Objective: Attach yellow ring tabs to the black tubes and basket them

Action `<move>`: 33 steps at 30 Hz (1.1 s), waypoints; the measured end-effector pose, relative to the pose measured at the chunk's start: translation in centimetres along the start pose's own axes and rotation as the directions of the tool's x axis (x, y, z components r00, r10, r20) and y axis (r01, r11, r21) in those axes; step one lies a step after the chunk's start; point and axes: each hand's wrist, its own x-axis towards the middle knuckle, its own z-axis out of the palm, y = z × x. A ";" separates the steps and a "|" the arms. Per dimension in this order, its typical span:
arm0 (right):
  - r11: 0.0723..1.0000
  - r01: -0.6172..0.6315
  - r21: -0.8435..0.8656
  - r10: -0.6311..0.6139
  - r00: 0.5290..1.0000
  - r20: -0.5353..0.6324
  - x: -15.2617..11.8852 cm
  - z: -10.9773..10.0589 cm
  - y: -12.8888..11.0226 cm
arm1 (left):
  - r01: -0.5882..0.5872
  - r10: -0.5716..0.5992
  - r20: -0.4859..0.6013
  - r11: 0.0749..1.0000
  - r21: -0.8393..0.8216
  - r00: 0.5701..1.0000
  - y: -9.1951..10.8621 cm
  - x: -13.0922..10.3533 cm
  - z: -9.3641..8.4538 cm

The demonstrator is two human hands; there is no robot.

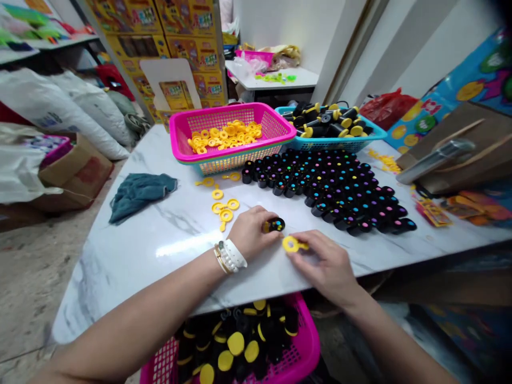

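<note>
My left hand [253,230] is closed around a black cylindrical piece [276,224] with small coloured dots on its end face, just above the marble-patterned table [132,266]. To its right, my right hand [326,261] pinches a yellow plastic ring with a tab [290,244] between thumb and fingers. The ring and the black piece are a short gap apart. Several loose yellow rings [226,215] lie on the table left of and beyond my left hand. Behind my hands, many black cylinders [340,186] stand in rows, their tops dotted pink, blue and purple.
A pink basket [232,152] of yellow rings and a blue basket [340,143] of black-and-yellow parts stand at the back. Another pink basket [308,341] of black parts sits below the front edge. A teal cloth [142,196] lies left; a brown paper bag [452,144] stands right.
</note>
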 end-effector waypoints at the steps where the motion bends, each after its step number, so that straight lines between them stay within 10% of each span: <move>1: 1.000 -0.001 0.007 0.001 1.000 -0.025 0.5 -0.4 0.3 | -0.020 0.020 0.024 1.000 0.001 1.000 -0.1 0.0 0.1; 33: 0.998 0.015 0.060 -0.021 0.996 0.090 3.6 -0.5 2.0 | 0.116 -0.064 0.332 0.984 -0.138 0.941 0.4 0.1 -1.0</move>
